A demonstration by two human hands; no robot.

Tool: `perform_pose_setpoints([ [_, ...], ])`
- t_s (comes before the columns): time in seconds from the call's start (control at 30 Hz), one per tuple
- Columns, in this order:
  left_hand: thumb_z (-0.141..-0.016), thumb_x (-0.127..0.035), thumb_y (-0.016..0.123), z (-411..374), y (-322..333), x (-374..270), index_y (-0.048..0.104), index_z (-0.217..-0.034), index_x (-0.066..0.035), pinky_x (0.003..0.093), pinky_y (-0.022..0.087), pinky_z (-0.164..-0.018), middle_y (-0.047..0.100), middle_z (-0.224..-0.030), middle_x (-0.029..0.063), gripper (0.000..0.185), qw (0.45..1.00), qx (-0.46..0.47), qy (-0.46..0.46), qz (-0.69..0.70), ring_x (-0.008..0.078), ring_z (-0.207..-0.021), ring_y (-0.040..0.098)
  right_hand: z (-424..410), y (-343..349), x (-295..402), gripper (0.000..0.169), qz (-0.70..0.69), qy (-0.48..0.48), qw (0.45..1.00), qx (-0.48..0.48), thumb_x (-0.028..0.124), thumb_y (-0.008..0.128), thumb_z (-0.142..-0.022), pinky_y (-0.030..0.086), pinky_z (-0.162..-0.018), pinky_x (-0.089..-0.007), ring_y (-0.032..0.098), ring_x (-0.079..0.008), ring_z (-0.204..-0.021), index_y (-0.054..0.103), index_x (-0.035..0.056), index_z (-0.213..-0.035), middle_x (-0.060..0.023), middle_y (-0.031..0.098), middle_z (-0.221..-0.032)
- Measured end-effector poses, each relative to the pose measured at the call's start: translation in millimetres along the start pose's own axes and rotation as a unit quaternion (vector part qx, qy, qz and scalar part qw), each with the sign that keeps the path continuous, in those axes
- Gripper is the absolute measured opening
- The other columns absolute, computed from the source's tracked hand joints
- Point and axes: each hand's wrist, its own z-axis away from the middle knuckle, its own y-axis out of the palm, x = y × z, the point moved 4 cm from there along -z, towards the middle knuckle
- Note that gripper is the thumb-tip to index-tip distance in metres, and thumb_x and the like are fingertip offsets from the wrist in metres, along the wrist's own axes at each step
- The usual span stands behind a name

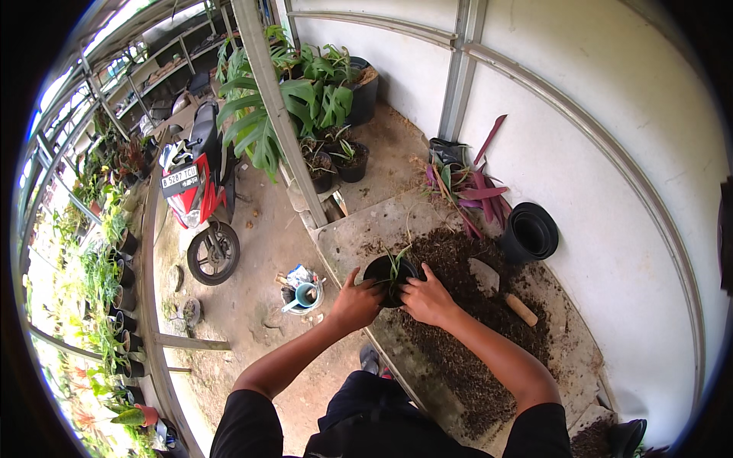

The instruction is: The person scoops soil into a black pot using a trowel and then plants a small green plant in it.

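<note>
A round black plastic plant pot with a small green striped-leaf plant in it sits at the front edge of a concrete ledge. My left hand is at its left side and my right hand at its right. The fingers of both reach inside the rim around the plant's base, and the fingertips are hidden there. Dark potting soil is spread over the ledge. On it, to the right, lies a trowel with a soil-marked blade and a wooden handle.
Nested black pots lean by the white wall, near uprooted purple-leaved plants. Below the ledge stand a bucket with a blue dipper and a red motorcycle. A post rises at the ledge's far edge, beside potted monsteras.
</note>
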Motion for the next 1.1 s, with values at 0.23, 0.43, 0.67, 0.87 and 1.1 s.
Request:
perform_pose_setpoints([
  [0.23,-0.089,-0.030,0.073,-6.5,19.8,-0.6,0.068,-0.139,-0.017,0.0644,0.013,-0.131,0.063,-0.148,0.0025,0.052,0.997,0.020,0.005,-0.075,0.0188,-0.141,0.056,-8.3,-8.7,-0.1,0.041,0.025,0.014,0.992,0.126,0.041,0.069,-0.099,0.025,-0.123,-0.0717,0.055,-0.0263,-0.143,0.076,0.0116,-0.127,-0.0063,0.068,-0.144],
  [0.43,-0.088,-0.032,0.074,-1.5,-16.6,-11.0,0.068,-0.136,-0.011,0.0650,0.013,-0.130,0.064,-0.144,0.0069,0.053,0.999,0.016,0.025,-0.016,0.0225,-0.141,0.055,36.4,-27.2,-27.0,0.048,-0.092,0.022,0.986,-0.135,0.040,0.071,-0.098,0.028,-0.122,-0.0649,0.052,-0.0237,-0.145,0.069,0.0167,-0.140,-0.0035,0.064,-0.150],
  [0.67,-0.088,-0.031,0.080,12.1,-80.8,-52.8,0.078,-0.117,-0.024,0.0531,0.045,-0.112,0.078,-0.120,-0.0025,0.029,0.983,-0.130,0.027,0.129,0.0176,-0.113,0.073,180.2,-26.8,-134.8,0.036,-0.071,0.403,0.912,-0.029,0.037,0.076,-0.095,0.044,-0.106,-0.0598,0.067,-0.0282,-0.116,0.078,0.0118,-0.120,-0.0076,0.077,-0.112],
  [0.87,-0.085,-0.022,0.083,-18.5,-85.9,-96.9,0.081,-0.096,-0.020,0.0403,0.054,-0.096,0.081,-0.105,-0.0038,0.011,0.950,-0.189,0.077,0.234,0.0166,-0.099,0.076,246.6,24.4,-170.8,0.049,-0.293,0.435,0.845,0.103,0.048,0.075,-0.097,0.050,-0.107,-0.0550,0.067,-0.0354,-0.116,0.075,0.0119,-0.131,-0.0165,0.072,-0.119],
  [1.1,-0.083,-0.021,0.085,-43.6,-73.0,-130.3,0.082,-0.094,-0.019,0.0374,0.056,-0.091,0.081,-0.103,-0.0032,0.011,0.932,-0.207,0.088,0.286,0.0177,-0.097,0.076,255.6,43.4,-179.2,0.044,-0.199,0.377,0.904,-0.017,0.040,0.074,-0.099,0.057,-0.089,-0.0504,0.067,-0.0369,-0.110,0.067,0.0063,-0.127,-0.0146,0.059,-0.129],
])
